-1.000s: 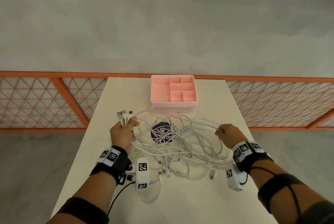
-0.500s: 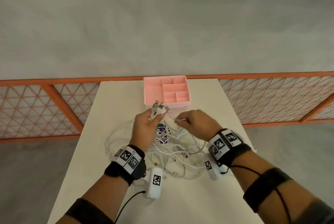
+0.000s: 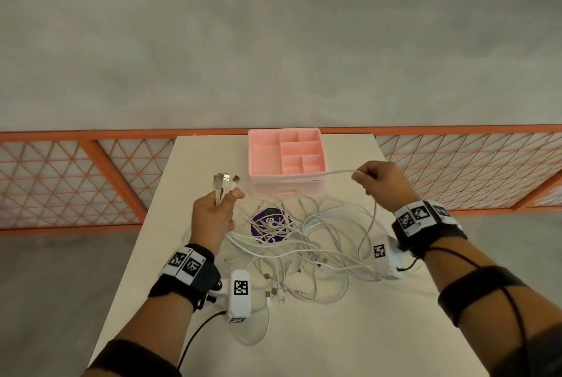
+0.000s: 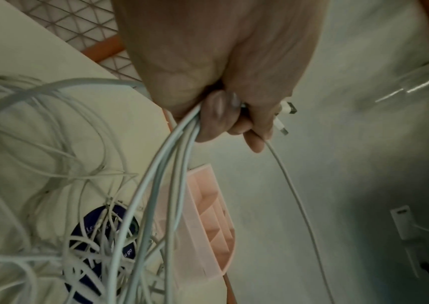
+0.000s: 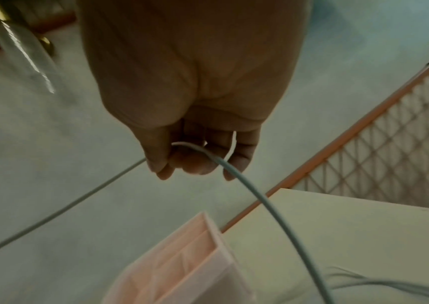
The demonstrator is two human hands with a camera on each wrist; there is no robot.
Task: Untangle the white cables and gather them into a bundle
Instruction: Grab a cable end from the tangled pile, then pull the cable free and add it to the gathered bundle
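A tangle of white cables [image 3: 304, 242] lies on the cream table [image 3: 349, 331], partly over a purple round sticker [image 3: 267, 224]. My left hand [image 3: 219, 203] is raised at the pile's left and grips several cables near their USB plugs [image 3: 225, 178], which stick up past the fingers; the left wrist view shows the strands [image 4: 166, 164] hanging from the fist [image 4: 224, 115]. My right hand [image 3: 377, 178] is raised at the right and pinches one white cable [image 3: 337, 172] that stretches towards the left hand. Its fingers [image 5: 195, 162] curl round this strand [image 5: 255, 197].
A pink divided tray [image 3: 286, 157] stands at the table's far edge, just behind both hands. An orange mesh fence [image 3: 76, 178] runs behind the table on both sides. Loose plug ends [image 3: 273, 288] lie near the front of the pile.
The hands, close together half a second ago, have moved apart. My right hand has drawn one cable out to the right; my left hand has moved left with the plug ends.
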